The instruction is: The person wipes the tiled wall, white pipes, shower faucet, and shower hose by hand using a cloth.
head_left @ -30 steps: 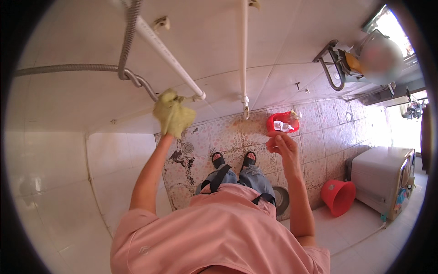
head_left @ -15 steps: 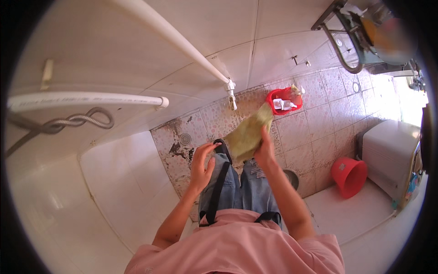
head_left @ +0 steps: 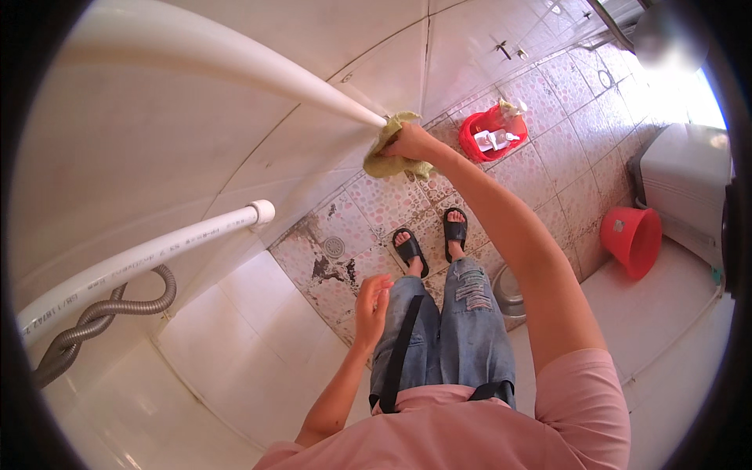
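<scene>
My right hand [head_left: 411,144] grips a yellow-green cloth [head_left: 384,163], wrapped against the lower end of a long white pipe [head_left: 313,88] along the wall. The cloth hides the pipe's end fitting. My right arm is stretched out forward. In front of my left thigh hovers my left hand [head_left: 371,309], holding nothing, its fingers loosely bent and not fully closed. A black strap [head_left: 402,352] hangs over my jeans close to that hand.
A red basket [head_left: 475,147] with white bottles stands on the tiled floor. To the right are a red bucket [head_left: 631,241] and a grey-white appliance [head_left: 685,184]. A metal basin [head_left: 509,291] sits beside my leg. At left, a white pipe [head_left: 168,254] juts out above a grey hose [head_left: 94,323].
My right hand has carried the cloth forward and left, from above my legs to the pipe's end. My left hand has drawn back toward me, away from the black strap's end.
</scene>
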`<act>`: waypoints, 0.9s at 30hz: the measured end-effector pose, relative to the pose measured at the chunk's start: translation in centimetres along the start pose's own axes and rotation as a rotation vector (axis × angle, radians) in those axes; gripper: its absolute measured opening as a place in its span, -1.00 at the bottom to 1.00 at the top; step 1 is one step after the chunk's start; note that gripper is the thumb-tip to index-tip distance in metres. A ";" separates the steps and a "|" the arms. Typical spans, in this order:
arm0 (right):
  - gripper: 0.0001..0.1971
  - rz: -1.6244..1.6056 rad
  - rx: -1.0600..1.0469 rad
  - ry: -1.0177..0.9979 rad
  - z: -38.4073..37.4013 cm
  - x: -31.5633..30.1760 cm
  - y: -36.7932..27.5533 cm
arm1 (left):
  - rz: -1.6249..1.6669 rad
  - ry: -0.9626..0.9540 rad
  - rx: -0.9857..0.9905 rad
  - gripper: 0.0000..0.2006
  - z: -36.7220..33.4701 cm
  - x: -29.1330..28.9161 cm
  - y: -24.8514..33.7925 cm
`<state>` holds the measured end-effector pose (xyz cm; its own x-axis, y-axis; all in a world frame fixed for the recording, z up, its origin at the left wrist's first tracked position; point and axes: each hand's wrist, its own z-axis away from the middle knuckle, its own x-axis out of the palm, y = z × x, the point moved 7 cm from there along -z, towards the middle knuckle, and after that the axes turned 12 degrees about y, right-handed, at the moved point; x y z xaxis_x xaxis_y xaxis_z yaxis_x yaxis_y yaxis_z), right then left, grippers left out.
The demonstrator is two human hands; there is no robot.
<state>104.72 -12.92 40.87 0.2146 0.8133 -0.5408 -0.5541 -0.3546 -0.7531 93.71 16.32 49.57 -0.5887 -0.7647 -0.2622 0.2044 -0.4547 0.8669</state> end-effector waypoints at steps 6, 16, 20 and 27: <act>-0.80 -0.636 0.028 -0.162 0.9 -0.6 2.4 | 0.046 -0.070 -0.036 -0.77 -2.5 1.4 0.8; -0.66 -1.432 0.391 -0.206 3.4 3.2 5.3 | 0.084 0.088 -0.210 -0.78 -2.0 3.2 -0.8; -0.51 -1.146 0.199 -0.158 2.6 1.5 3.5 | 0.215 0.145 -0.335 -0.78 -1.2 6.5 -0.9; -0.56 -0.296 0.046 -0.251 0.2 1.1 2.2 | 0.258 0.228 -0.383 -0.78 0.5 8.9 -1.2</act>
<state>103.57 -12.75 38.66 0.1705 0.9669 -0.1900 -0.5343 -0.0713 -0.8423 87.85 10.29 46.43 -0.3046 -0.9346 -0.1836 0.6170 -0.3404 0.7096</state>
